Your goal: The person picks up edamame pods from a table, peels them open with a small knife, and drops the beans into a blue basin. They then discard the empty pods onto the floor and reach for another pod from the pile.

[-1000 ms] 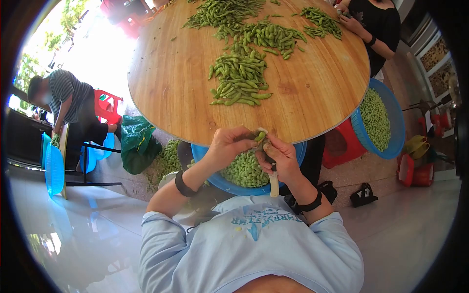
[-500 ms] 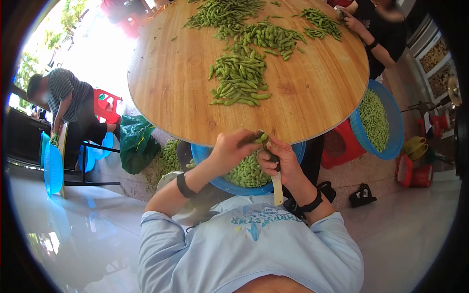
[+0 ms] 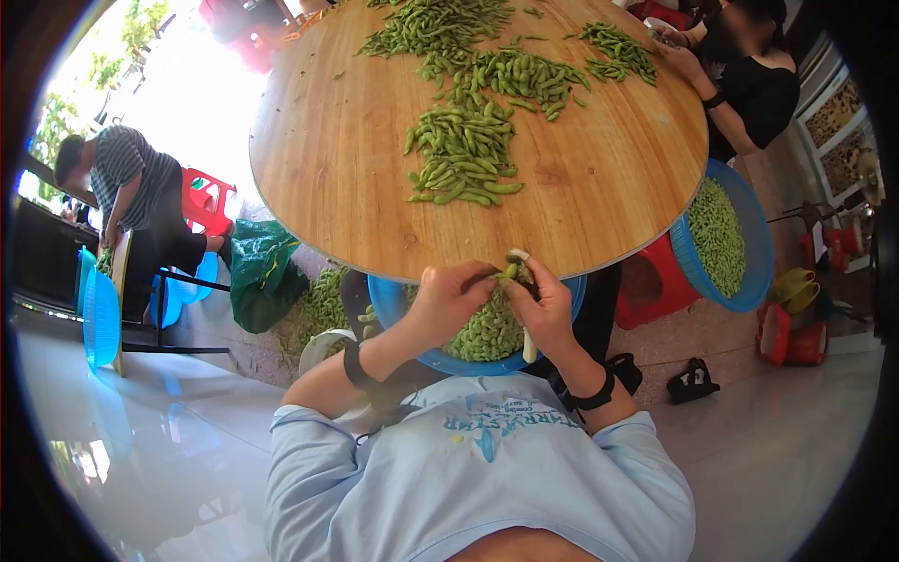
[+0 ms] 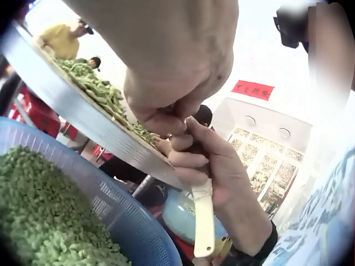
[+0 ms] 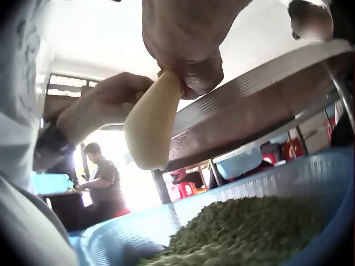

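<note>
Over the table's near edge, my left hand [image 3: 445, 302] pinches a green soybean pod [image 3: 509, 273] between thumb and fingers. My right hand [image 3: 548, 309] meets it from the other side, its fingertips at the pod. The same hand grips a small tool with a cream handle [image 4: 204, 224], which points down out of the fist; its working end is hidden by the fingers. Below both hands is a blue basket [image 5: 113, 241] heaped with shelled green beans [image 3: 482, 335]. In the right wrist view the handle hangs above this basket.
Piles of unshelled pods [image 3: 459, 155] lie on the round wooden table [image 3: 323, 169]. A second blue basket [image 3: 757, 267] of beans stands on a red stool [image 3: 655, 286] at right. At left are a green bag [image 3: 262, 281] and a seated person [image 3: 140, 178]. Another person [image 3: 749, 94] works at the far right.
Both hands have stayed close together at the table edge, turning slightly around the pod. The cream handle now shows less below my right hand. The person at the far right has leaned outward.
</note>
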The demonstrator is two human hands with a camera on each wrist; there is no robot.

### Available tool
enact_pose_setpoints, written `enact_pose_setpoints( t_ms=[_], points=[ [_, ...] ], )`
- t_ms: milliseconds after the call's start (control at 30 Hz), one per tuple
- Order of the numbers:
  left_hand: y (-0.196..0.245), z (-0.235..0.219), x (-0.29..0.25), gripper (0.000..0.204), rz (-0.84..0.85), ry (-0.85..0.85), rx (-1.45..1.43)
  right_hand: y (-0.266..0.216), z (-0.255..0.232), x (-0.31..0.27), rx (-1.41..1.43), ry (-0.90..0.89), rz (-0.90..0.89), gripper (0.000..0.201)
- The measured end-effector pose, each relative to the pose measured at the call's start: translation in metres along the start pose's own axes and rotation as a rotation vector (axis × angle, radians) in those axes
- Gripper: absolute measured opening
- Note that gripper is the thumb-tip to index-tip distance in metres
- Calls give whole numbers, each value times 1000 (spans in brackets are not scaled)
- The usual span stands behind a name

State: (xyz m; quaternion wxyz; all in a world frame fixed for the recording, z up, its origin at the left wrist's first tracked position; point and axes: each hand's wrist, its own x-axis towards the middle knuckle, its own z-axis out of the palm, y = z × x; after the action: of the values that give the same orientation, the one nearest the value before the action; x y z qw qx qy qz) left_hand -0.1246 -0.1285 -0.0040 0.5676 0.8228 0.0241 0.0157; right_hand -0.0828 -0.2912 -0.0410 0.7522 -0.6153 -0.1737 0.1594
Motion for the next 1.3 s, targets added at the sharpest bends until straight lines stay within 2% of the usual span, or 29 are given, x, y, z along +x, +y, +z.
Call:
enact_pose_setpoints(
  t_ms=[33,67,133,200,233,300,367,433,533,633,667,733,800,867,900,967,1000,1033,1067,1133,1200,1267,1300],
  points=[
    [1,1,-1,17,4,1,0,2,2,2,-283,106,-204,31],
    [4,1,-1,17,13,-16,22,0,0,2,-284,105,-206,31],
    [6,0,-4,18,20,-29,44,-10,-4,4,-488,0,-304,39],
    [7,-1,-6,18,-42,-31,-44,-11,-9,5,-519,-29,-298,39],
    [9,-2,-6,18,-41,-27,-42,-11,-10,6,-554,-58,-292,38],
    [13,-1,-7,17,67,-4,73,-15,-6,4,-602,-65,-310,38],
    [14,-1,-6,16,30,-5,90,-15,-3,3,-653,-76,-326,38],
    [11,0,-8,15,-11,-8,108,-10,2,3,-726,-32,-521,37],
    [5,0,-10,12,-48,-27,145,-5,5,2,-791,-78,-565,33],
    [7,-9,-17,10,16,-32,195,0,8,-1,-812,-130,-507,29],
    [5,-10,-22,11,20,-52,245,1,8,-1,-809,-130,-508,29],
    [7,-20,-31,12,18,-66,299,1,10,-1,-776,-264,-483,26],
    [14,-40,-40,12,77,-158,469,0,9,0,-777,-269,-505,26],
    [20,-69,-51,10,-14,-330,804,-2,4,-4,-778,-255,-518,26],
    [11,-82,-58,8,-6,-330,894,-4,0,-4,-749,-300,-502,25],
    [10,-99,-56,7,-93,-436,1022,-4,-3,-6,-715,-345,-484,23],
    [8,-103,-57,7,-94,-434,1024,-4,-5,-5,-713,-360,-561,24],
    [6,-106,-55,7,-71,-454,1148,-5,-6,-3,-714,-373,-641,25],
    [5,-108,-51,7,-44,-475,1274,-6,-8,-2,-717,-366,-647,25],
    [23,-96,-18,11,142,-421,1083,-10,-9,-6,-796,-372,-543,21],
    [28,-71,22,15,346,-258,973,-7,-8,-7,-774,-364,-477,20],
    [24,-44,63,19,426,-138,796,-9,-8,-5,-764,-349,-423,20],
    [20,-32,83,19,423,-110,803,-11,-8,-6,-656,-332,-349,20]
  ],
)
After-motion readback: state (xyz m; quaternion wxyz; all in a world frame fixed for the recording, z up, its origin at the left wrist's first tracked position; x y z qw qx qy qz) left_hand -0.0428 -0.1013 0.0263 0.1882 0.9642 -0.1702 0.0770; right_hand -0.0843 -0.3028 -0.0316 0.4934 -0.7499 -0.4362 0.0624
